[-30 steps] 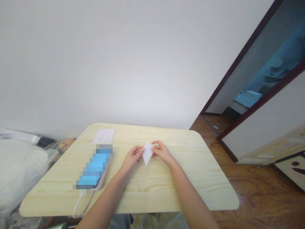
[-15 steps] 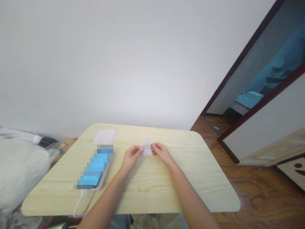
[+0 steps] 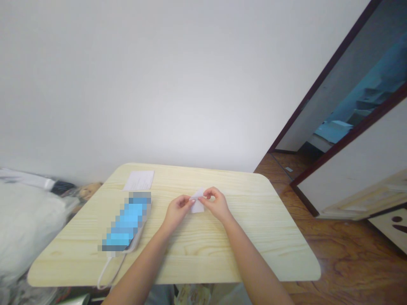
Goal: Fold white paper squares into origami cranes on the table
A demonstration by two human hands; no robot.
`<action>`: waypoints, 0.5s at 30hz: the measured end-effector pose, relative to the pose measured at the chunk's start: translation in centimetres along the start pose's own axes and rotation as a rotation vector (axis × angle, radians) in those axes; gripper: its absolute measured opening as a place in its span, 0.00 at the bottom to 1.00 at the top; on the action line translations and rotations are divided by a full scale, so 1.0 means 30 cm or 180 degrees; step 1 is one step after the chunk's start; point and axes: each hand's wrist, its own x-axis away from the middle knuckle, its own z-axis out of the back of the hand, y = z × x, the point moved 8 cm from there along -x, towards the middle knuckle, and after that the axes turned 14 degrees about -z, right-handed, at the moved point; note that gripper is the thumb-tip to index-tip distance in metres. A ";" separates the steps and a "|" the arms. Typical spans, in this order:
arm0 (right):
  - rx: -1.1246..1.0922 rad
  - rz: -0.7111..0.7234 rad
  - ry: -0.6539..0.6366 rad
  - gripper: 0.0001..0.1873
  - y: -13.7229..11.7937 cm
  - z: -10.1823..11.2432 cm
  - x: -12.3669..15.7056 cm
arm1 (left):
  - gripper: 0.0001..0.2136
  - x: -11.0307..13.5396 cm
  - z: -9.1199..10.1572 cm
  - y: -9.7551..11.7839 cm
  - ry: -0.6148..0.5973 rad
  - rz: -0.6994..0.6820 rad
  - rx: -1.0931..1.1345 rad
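In the head view, the small white paper (image 3: 197,206) sat between both hands, about midway between the tabletop's (image 3: 270,237) left and right edges. The left hand (image 3: 177,210) pinched its left side between thumb and fingers. The right hand (image 3: 218,205) was half curled, thumb tip on the paper; whether its fingers gripped could not be told. Half a second earlier, the right fingertips had been at the paper's right edge, farther from the left ones.

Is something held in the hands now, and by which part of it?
A small white paper: the left hand pinches its left edge; the right hand touches its right side, perhaps pinching too.
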 end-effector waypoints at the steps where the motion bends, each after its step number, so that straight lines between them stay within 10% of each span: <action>1: 0.0019 -0.0043 -0.0041 0.08 0.003 -0.004 0.000 | 0.12 0.000 0.002 0.002 0.0016 -0.0004 -0.0055; 15: 0.0650 0.0386 -0.0100 0.03 -0.035 -0.030 0.016 | 0.16 0.017 -0.005 -0.019 0.0178 0.0556 0.0284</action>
